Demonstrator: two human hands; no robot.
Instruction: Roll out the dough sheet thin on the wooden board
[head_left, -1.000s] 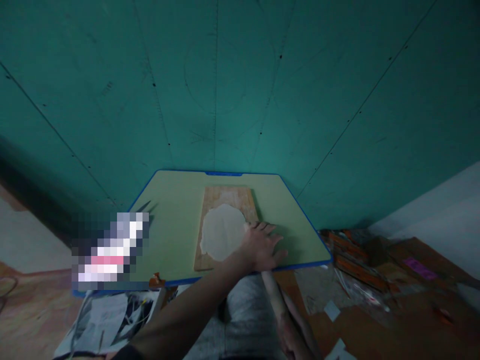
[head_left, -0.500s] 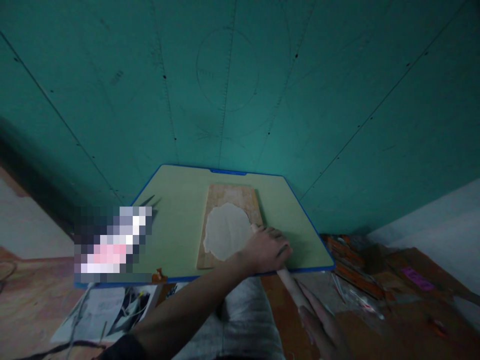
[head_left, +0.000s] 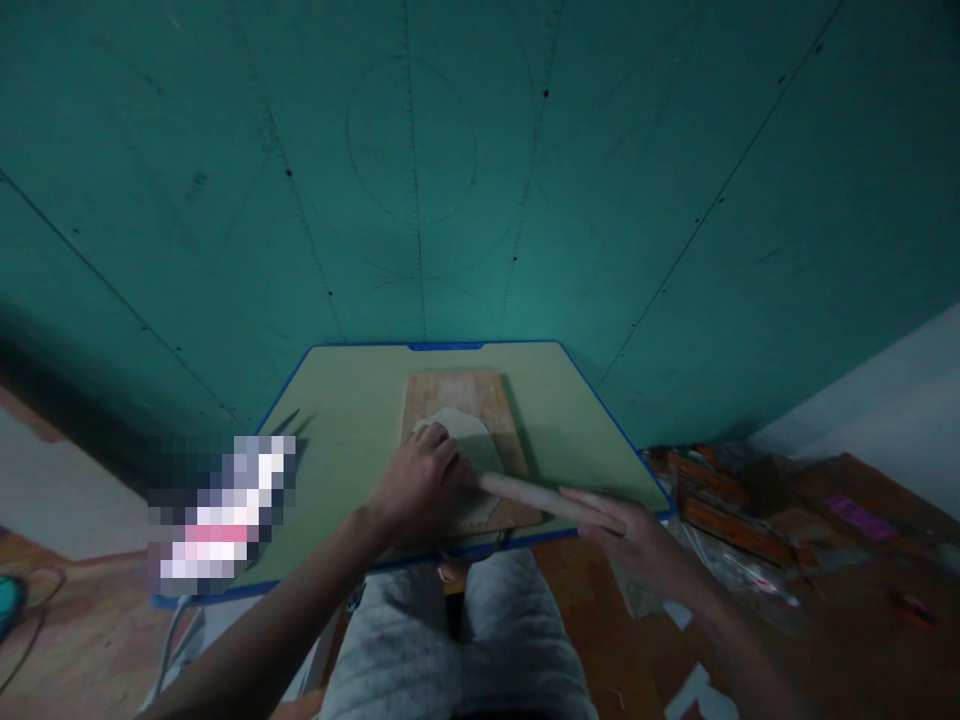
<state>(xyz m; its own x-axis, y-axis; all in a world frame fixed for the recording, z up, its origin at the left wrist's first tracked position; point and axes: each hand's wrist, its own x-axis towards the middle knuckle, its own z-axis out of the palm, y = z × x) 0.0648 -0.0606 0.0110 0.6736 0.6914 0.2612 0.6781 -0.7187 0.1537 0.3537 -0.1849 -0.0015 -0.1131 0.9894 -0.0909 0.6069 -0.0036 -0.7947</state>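
A flat sheet of pale dough [head_left: 469,430] lies on a wooden cutting board [head_left: 454,385], partly hidden under my left hand [head_left: 427,475]. That hand is closed over the left end of a wooden rolling pin [head_left: 536,495], which slants across the lower part of the dough. At the pin's other end, beyond the board's right edge, my right hand [head_left: 622,535] grips it with fingers along the wood. How the left fingers wrap the pin is partly hidden.
The board rests on a pale small table [head_left: 345,400] with a blue rim, against a green wall [head_left: 630,180]. A pixelated object [head_left: 225,520] with a cable stands at the table's left. Cardboard and plastic [head_left: 750,570] lie on the floor at right.
My left hand has moved left over the dough, and my right hand has come up to the table edge. The rolling pin has swung from steep to nearly level across the board.
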